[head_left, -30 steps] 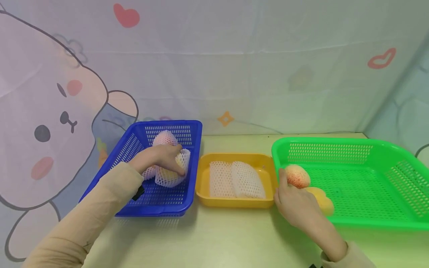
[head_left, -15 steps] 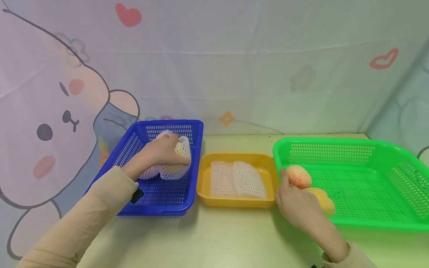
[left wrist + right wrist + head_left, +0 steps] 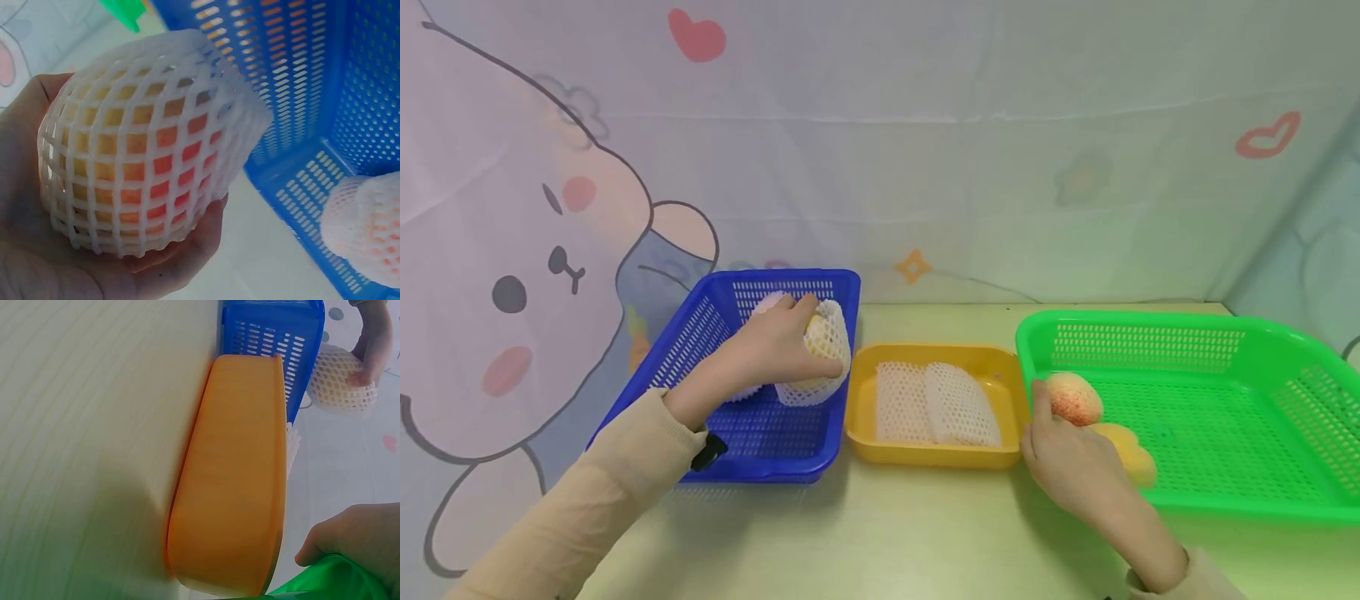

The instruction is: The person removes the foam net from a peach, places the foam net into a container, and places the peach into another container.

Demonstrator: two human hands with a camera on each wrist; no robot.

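My left hand (image 3: pixel 775 342) grips a yellow-and-red peach (image 3: pixel 144 162) in a white foam net sleeve. In the right wrist view that netted peach (image 3: pixel 340 381) is raised above the rim of the blue basket (image 3: pixel 760 467). Another fruit in pinkish netting (image 3: pixel 369 228) lies inside the basket, mostly hidden behind the hand in the head view. My right hand (image 3: pixel 1071 458) holds the left rim of the green basket (image 3: pixel 1240 500), its thumb hooked at the edge in the right wrist view. Beside that hand, inside the basket, lie a red-speckled peach (image 3: pixel 1073 397) and a yellow fruit (image 3: pixel 1126 454).
Between the two baskets stands a shallow yellow tray (image 3: pixel 940 457) holding white foam net sleeves (image 3: pixel 958 404). All three containers sit on a pale wooden table (image 3: pixel 925 533). A printed cloth (image 3: pixel 962 167) hangs behind it.
My left hand has lifted the netted peach up from inside the blue basket and carried it to the right, toward the basket's right rim. The right hand stays at the green rim.
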